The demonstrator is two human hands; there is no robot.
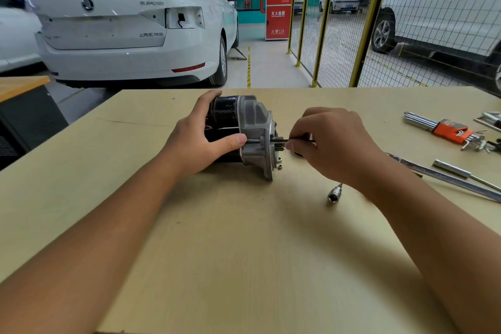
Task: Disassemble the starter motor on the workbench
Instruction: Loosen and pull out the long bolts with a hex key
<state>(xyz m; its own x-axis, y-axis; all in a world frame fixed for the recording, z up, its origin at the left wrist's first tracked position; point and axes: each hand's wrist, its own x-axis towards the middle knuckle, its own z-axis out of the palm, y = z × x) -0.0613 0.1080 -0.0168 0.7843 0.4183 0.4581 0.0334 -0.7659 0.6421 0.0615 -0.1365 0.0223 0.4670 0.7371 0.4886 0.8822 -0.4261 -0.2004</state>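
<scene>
The starter motor (pixel 254 122) lies on its side on the workbench (pixel 244 238), black body to the left, grey aluminium nose housing to the right. My left hand (pixel 200 138) grips the black body, thumb against the housing's edge. My right hand (pixel 333 144) pinches a thin dark tool or long bolt (pixel 298 140) that runs level into the housing beside the pinion gear (pixel 278 141). A small nut (pixel 280 167) lies beside the housing flange.
A socket on an extension (pixel 334 194) lies near my right wrist. Further right are a long metal bar (pixel 447 179), a tubular socket tool (pixel 452 168) and a hex key set in an orange holder (pixel 447 130). White cars and a yellow mesh fence stand beyond the bench.
</scene>
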